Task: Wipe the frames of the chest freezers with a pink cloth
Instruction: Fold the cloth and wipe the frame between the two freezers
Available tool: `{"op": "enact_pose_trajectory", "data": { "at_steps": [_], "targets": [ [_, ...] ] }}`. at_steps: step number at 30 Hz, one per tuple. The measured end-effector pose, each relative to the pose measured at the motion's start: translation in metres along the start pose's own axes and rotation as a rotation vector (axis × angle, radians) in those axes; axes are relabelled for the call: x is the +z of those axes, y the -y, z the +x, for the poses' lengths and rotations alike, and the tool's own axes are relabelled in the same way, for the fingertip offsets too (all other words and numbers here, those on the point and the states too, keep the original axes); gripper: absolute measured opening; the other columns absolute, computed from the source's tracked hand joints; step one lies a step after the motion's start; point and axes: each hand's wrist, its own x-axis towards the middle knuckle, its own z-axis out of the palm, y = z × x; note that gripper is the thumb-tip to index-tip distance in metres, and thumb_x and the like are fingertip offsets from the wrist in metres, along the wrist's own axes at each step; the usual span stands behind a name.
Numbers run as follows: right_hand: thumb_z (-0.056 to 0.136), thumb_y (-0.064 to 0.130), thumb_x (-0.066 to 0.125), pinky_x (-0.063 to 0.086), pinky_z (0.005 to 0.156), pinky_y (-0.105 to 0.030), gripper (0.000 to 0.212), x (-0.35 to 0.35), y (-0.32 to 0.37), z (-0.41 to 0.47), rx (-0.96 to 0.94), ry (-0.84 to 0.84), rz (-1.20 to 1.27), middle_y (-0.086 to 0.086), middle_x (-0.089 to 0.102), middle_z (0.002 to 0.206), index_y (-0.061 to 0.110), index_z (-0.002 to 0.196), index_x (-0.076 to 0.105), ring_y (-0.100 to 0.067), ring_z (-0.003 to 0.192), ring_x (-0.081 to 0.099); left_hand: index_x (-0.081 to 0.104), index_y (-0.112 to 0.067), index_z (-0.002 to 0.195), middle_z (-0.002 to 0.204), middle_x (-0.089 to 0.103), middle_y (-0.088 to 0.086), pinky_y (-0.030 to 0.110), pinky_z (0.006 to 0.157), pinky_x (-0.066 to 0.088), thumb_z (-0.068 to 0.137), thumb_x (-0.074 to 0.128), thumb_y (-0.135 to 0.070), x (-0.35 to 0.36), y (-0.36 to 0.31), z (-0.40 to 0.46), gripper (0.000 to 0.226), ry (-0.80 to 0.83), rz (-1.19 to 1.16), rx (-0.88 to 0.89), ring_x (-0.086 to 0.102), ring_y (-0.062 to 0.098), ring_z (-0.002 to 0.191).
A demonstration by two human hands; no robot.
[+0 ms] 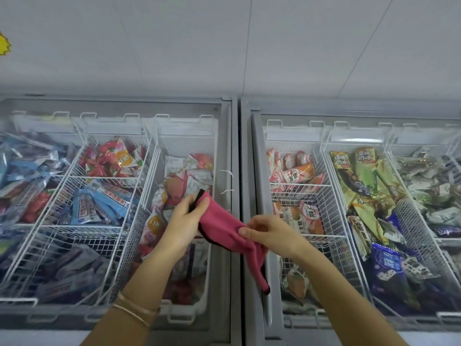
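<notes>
Two chest freezers stand side by side under glass lids, the left freezer's grey frame (233,151) meeting the right freezer's grey frame (247,151) in the middle. A pink cloth (222,228) with a dark edge is stretched in the air above that seam. My left hand (185,221) pinches the cloth's upper left end. My right hand (269,233) grips its lower right part, and a tail of cloth hangs down below it over the right freezer's frame.
White wire baskets (112,181) full of wrapped ice creams fill both freezers. A pale wall (224,46) rises behind them, with a yellow sticker (3,44) at the far left. Thin bracelets sit on my left wrist (136,308).
</notes>
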Motion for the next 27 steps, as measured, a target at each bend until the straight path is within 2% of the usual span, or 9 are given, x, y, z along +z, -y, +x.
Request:
{"op": "enact_pose_trajectory", "data": {
  "at_steps": [2, 4, 8, 11, 14, 17, 20, 24, 27],
  "targets": [
    [0.083, 0.038, 0.065, 0.049, 0.059, -0.023, 0.022, 0.008, -0.001, 0.014, -0.02, -0.106, -0.154, 0.008, 0.063, 0.074, 0.017, 0.086, 0.063, -0.009, 0.068, 0.059, 0.06, -0.018, 0.094, 0.098, 0.067, 0.006, 0.039, 0.084, 0.054, 0.093, 0.055, -0.03, -0.006, 0.008, 0.008, 0.013, -0.069, 0.085, 0.009, 0.064, 0.026, 0.097],
    [0.084, 0.037, 0.064, 0.051, 0.067, -0.029, 0.02, 0.02, -0.005, 0.031, -0.054, -0.256, -0.37, 0.006, 0.064, 0.083, 0.018, 0.088, 0.062, -0.013, 0.078, 0.06, 0.058, -0.012, 0.096, 0.096, 0.066, 0.008, 0.025, 0.073, 0.049, 0.092, 0.057, -0.027, -0.009, 0.022, 0.022, 0.016, -0.142, 0.342, 0.067, 0.063, 0.026, 0.095],
    [0.084, 0.043, 0.06, 0.051, 0.071, -0.037, 0.027, 0.032, -0.015, 0.052, -0.175, -0.446, -0.499, 0.0, 0.062, 0.095, 0.017, 0.093, 0.061, -0.018, 0.089, 0.056, 0.057, -0.013, 0.114, 0.116, 0.058, 0.007, 0.036, 0.092, 0.043, 0.084, 0.064, -0.024, -0.011, 0.041, 0.038, 0.033, -0.277, 0.82, 0.286, 0.052, 0.027, 0.111],
    [0.088, 0.028, 0.058, 0.049, 0.07, -0.038, 0.021, 0.016, -0.025, 0.059, -0.295, -0.71, -0.498, -0.007, 0.064, 0.096, 0.01, 0.097, 0.064, -0.025, 0.09, 0.055, 0.059, -0.011, 0.115, 0.117, 0.052, 0.011, 0.036, 0.089, 0.041, 0.078, 0.057, -0.041, -0.001, 0.037, 0.034, 0.047, -0.416, 0.977, 0.538, 0.047, 0.029, 0.109],
    [0.087, 0.017, 0.056, 0.046, 0.072, -0.041, 0.019, -0.008, -0.049, 0.077, -0.271, -0.895, -0.591, -0.015, 0.064, 0.093, 0.005, 0.1, 0.062, -0.033, 0.085, 0.056, 0.05, -0.009, 0.124, 0.124, 0.041, 0.012, 0.029, 0.084, 0.041, 0.073, 0.058, -0.053, 0.018, 0.042, 0.019, 0.067, -0.292, 0.98, 0.537, 0.042, 0.024, 0.112],
    [0.086, 0.01, 0.059, 0.046, 0.074, -0.043, 0.019, -0.03, -0.068, 0.096, -0.162, -0.929, -0.632, -0.02, 0.063, 0.095, 0.001, 0.101, 0.059, -0.037, 0.086, 0.057, 0.052, -0.009, 0.112, 0.124, 0.037, 0.013, 0.03, 0.087, 0.042, 0.068, 0.069, -0.052, 0.032, 0.06, 0.013, 0.064, -0.237, 1.016, 0.476, 0.041, 0.027, 0.112],
    [0.087, 0.011, 0.055, 0.046, 0.081, -0.049, 0.024, -0.045, -0.072, 0.112, -0.076, -0.892, -0.641, -0.024, 0.06, 0.105, -0.002, 0.108, 0.056, -0.04, 0.097, 0.054, 0.048, -0.01, 0.092, 0.11, 0.038, 0.01, 0.025, 0.081, 0.04, 0.065, 0.078, -0.041, 0.042, 0.072, 0.016, 0.051, -0.288, 0.949, 0.496, 0.041, 0.019, 0.095],
    [0.094, 0.022, 0.045, 0.038, 0.097, -0.051, 0.035, -0.06, -0.065, 0.136, 0.0, -0.824, -0.651, -0.022, 0.053, 0.122, 0.002, 0.122, 0.049, -0.038, 0.114, 0.046, 0.042, -0.01, 0.087, 0.095, 0.034, 0.003, 0.023, 0.066, 0.041, 0.072, 0.077, -0.032, 0.06, 0.067, 0.032, 0.044, -0.335, 0.907, 0.544, 0.04, 0.015, 0.078],
    [0.094, 0.03, 0.035, 0.032, 0.103, -0.049, 0.04, -0.068, -0.063, 0.155, 0.034, -0.802, -0.694, -0.018, 0.05, 0.13, 0.007, 0.126, 0.045, -0.035, 0.121, 0.041, 0.042, -0.009, 0.091, 0.091, 0.039, 0.007, 0.024, 0.064, 0.037, 0.076, 0.074, -0.031, 0.069, 0.053, 0.067, 0.042, -0.371, 0.931, 0.497, 0.044, 0.02, 0.077]
  ]
}}
